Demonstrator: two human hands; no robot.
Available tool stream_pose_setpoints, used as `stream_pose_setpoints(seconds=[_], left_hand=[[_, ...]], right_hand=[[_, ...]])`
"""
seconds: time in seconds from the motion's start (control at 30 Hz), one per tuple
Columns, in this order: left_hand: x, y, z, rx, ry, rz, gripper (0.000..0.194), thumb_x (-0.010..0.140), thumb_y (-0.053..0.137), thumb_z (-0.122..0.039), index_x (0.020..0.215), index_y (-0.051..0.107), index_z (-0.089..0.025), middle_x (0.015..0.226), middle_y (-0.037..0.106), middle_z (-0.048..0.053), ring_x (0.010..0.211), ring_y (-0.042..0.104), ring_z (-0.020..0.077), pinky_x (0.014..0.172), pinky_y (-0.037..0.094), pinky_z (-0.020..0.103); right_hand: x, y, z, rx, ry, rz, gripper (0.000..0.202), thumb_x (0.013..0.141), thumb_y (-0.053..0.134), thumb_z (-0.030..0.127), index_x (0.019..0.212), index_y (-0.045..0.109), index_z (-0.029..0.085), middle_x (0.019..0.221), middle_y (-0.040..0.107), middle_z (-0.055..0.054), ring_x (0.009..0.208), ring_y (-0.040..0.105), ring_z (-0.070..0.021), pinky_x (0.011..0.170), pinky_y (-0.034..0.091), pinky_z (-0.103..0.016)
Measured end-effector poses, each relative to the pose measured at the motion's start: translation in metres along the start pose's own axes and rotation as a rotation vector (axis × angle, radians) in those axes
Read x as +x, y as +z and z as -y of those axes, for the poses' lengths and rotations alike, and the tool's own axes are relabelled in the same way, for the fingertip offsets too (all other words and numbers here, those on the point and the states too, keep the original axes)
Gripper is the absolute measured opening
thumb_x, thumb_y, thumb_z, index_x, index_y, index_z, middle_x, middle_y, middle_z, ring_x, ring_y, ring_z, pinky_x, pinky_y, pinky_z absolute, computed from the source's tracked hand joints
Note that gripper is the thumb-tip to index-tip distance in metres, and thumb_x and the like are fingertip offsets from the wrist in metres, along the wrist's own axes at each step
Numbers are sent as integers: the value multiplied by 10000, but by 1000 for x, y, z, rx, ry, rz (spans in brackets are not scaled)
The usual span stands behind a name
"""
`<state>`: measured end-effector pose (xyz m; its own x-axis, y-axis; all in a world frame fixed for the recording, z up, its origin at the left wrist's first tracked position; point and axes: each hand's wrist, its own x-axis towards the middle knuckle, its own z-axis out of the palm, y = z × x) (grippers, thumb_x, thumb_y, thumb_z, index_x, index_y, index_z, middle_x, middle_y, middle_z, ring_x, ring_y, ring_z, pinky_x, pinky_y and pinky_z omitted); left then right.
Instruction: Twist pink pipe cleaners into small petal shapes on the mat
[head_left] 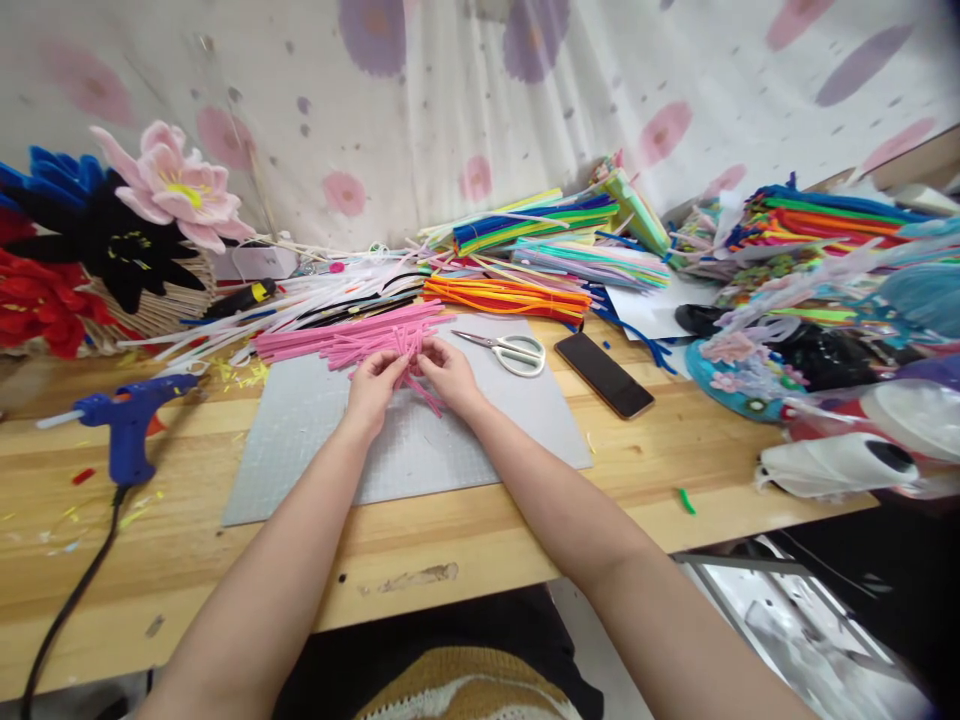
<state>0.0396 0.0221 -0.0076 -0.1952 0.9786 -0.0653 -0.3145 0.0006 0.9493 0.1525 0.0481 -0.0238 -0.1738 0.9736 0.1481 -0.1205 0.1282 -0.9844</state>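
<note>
Both hands meet over the far part of a grey cutting mat [495, 440]. My left hand [375, 388] is closed in a pinch on pink pipe cleaners [426, 397]. Pinched on the same pipe cleaners, my right hand [448, 370] almost touches the left one. Pink ends stick out above and below the fingers; the exact grip is hidden. Just behind and to the left lies a pile of loose pink pipe cleaners [300, 338]. Scissors [517, 352] with pale handles rest on the mat, right of my right hand.
A black phone [604, 374] lies right of the mat. On the left sits a blue glue gun [131, 425] with its cord, near pipe-cleaner flowers [180, 190]. Orange pipe cleaners [510, 298] and other coloured bundles line the back. A white roll [832, 465] is near the right edge.
</note>
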Motion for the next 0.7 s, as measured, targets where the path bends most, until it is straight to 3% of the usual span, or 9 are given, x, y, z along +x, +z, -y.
stream_pose_setpoints(seconds=[0.1,0.27,0.4,0.5,0.6,0.7], left_hand=[[-1,-2,-5,-43,-15,5,266,488,811,-262,658,634,-160,599,605,-33,544,516,59,521,389,174],[-5,-5,-12,-74,-103,149,292,478,810,-260,690,639,-155,642,631,-14,551,554,83,528,418,203],[-4,-7,-8,-38,-47,130,308,507,798,-257,767,664,-162,732,660,7,611,573,92,571,433,213],[-3,-8,-8,27,-22,201,365,540,785,-278,876,684,-179,846,681,26,680,588,108,602,443,225],[-5,-7,-11,82,-46,296,309,565,768,-299,836,701,-167,749,665,15,596,544,94,545,420,216],[-7,-6,-13,50,-61,279,259,558,768,-298,764,697,-159,657,634,1,546,517,81,521,415,206]], right_hand=[[-1,-3,3,-3,24,30,131,735,511,223,846,567,184,729,588,10,657,546,-103,672,466,-256],[-3,-9,10,-85,11,154,138,786,511,283,821,585,173,607,489,38,566,435,-80,575,382,-215],[-5,-13,16,-95,22,200,145,807,505,308,764,550,178,576,410,49,549,376,-78,527,315,-201],[-6,-15,19,-98,35,194,206,819,504,359,725,516,176,571,369,53,541,337,-77,506,272,-202],[-8,-14,22,-73,72,200,243,829,501,402,737,505,177,554,324,63,516,291,-74,483,233,-203],[-9,-12,23,-12,132,236,249,836,508,407,735,478,181,533,292,74,479,247,-67,460,198,-203]])
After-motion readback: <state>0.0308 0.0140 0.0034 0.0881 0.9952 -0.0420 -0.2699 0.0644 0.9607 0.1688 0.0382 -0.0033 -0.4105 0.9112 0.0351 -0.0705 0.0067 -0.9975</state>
